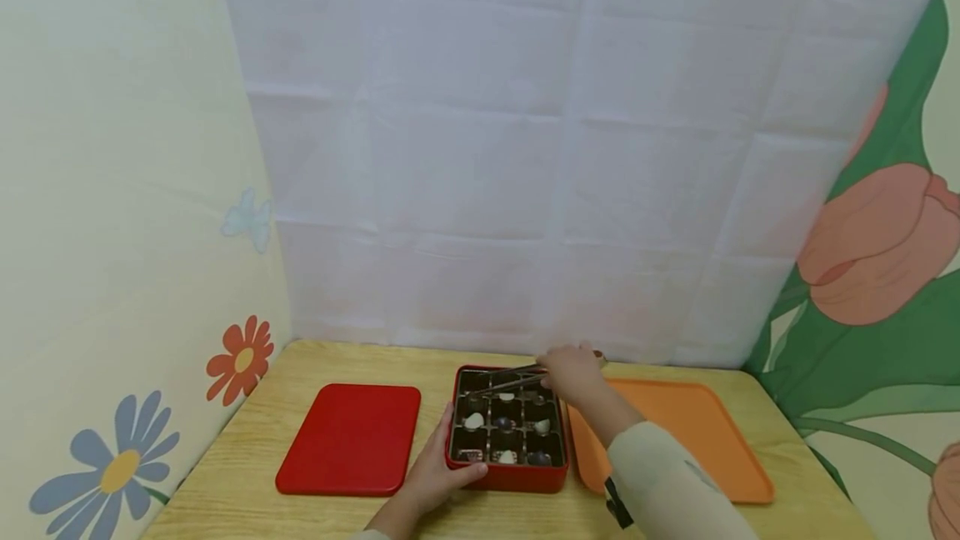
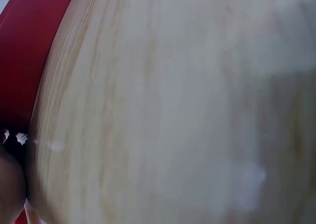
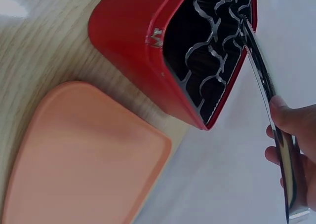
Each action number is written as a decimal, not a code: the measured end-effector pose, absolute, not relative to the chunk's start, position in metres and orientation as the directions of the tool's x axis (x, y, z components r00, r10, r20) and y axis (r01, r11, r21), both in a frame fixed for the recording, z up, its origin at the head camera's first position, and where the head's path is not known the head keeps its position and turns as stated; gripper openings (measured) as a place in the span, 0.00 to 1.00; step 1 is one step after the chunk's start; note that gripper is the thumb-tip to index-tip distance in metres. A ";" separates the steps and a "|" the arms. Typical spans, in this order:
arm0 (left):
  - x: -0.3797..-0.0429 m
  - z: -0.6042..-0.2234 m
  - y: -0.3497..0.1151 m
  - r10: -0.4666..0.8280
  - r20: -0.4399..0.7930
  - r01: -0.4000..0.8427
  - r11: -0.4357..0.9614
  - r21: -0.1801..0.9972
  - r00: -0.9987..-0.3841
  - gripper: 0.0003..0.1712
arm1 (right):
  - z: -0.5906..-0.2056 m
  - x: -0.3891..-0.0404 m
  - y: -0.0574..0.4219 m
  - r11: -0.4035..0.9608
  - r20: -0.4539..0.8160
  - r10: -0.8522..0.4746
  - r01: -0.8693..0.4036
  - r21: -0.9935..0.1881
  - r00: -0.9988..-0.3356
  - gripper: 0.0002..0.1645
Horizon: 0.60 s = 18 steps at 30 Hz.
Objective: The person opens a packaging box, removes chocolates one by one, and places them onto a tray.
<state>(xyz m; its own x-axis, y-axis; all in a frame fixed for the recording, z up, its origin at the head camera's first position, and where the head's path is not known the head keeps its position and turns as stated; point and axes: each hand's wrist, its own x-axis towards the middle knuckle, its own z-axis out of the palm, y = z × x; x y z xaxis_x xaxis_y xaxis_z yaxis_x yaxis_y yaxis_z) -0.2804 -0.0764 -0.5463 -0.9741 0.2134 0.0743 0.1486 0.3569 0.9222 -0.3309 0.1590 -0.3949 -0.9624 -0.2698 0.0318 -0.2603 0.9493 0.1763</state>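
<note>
A red box (image 1: pixel 517 480) with its top uncovered stands on the table, split by dividers into small compartments. Several small pieces, some white (image 1: pixel 474 421) and some dark (image 1: pixel 506 423), lie in them like chocolates. At the box's front left corner my left hand (image 1: pixel 438 473) grips it, thumb over the front rim and fingers along the left side. My right hand (image 1: pixel 573 373) holds metal tongs (image 3: pixel 261 76) from above the box's back right. The tong tips reach into a compartment at the back left; what is between them is too small to make out.
Left of the box lies a flat red lid (image 1: pixel 348 440). An orange tray (image 1: pixel 682 432) sits close on the right, partly under my right forearm. Behind the wooden table (image 1: pixel 240 473) hangs a white cloth (image 1: pixel 465 190), with flower-printed walls on both sides.
</note>
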 end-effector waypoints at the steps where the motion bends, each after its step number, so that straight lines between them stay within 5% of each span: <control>1: -0.281 -0.547 -0.077 0.216 0.081 0.156 0.360 0.920 -0.973 0.67 | -0.394 -0.332 0.157 0.945 0.032 -0.276 -0.265 0.194 -0.961 0.20; 18: -0.282 -0.547 -0.077 0.217 0.070 0.140 0.332 0.933 -0.974 0.67 | -0.371 -0.337 0.116 0.839 -0.002 -0.328 -0.293 0.459 -0.945 0.04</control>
<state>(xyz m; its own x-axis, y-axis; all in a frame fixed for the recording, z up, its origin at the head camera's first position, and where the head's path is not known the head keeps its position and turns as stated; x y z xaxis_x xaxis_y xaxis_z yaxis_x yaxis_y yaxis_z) -0.2819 -0.0767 -0.5472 -0.9738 0.2165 0.0696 0.1405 0.3320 0.9327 -0.3366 0.1161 -0.3706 -0.9445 -0.3284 -0.0022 -0.2927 0.8390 0.4586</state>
